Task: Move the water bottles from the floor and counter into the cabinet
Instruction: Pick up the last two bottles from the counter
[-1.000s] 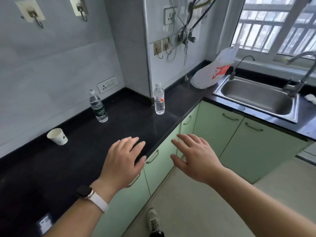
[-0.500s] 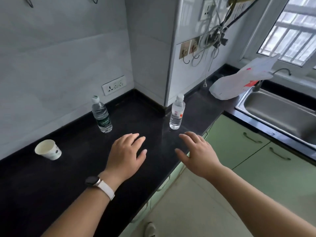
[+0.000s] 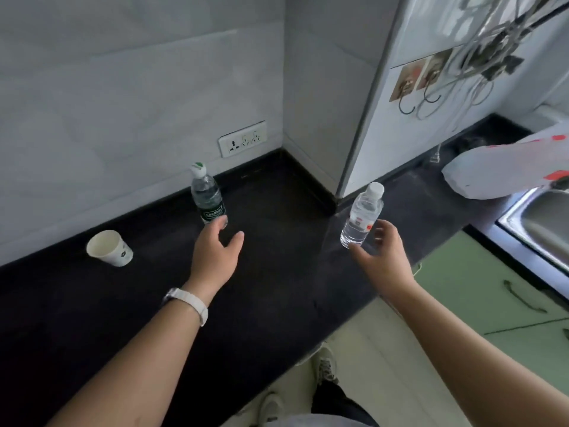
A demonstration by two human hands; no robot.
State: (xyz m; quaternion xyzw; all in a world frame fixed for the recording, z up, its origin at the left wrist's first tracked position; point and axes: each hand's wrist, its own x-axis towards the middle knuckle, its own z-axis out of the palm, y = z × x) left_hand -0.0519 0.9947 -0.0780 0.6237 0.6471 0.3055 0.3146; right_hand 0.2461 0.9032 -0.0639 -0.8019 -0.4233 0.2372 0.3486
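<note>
Your left hand [image 3: 215, 254], fingers spread, hides the green-label water bottle [image 3: 207, 195] base; your right hand [image 3: 383, 260], equally uncurled, flanks the red-label water bottle [image 3: 363, 215]. Label writing is blurred.

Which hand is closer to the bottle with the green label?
Left. The left hand is just below the green-label bottle, fingertips at its base; the right hand is farther right, by the clear bottle.

A black L-shaped table [image 3: 277, 272] ran along pale grey walls [image 3: 123, 87], where a white socket plate [image 3: 242, 139] sat just above its back edge and metal hooks [image 3: 418, 84] hung from a projecting pillar. A steel sink [image 3: 542, 223] lay at right, above light-green cabinet doors [image 3: 480, 291] and a cream floor [image 3: 385, 365].
</note>
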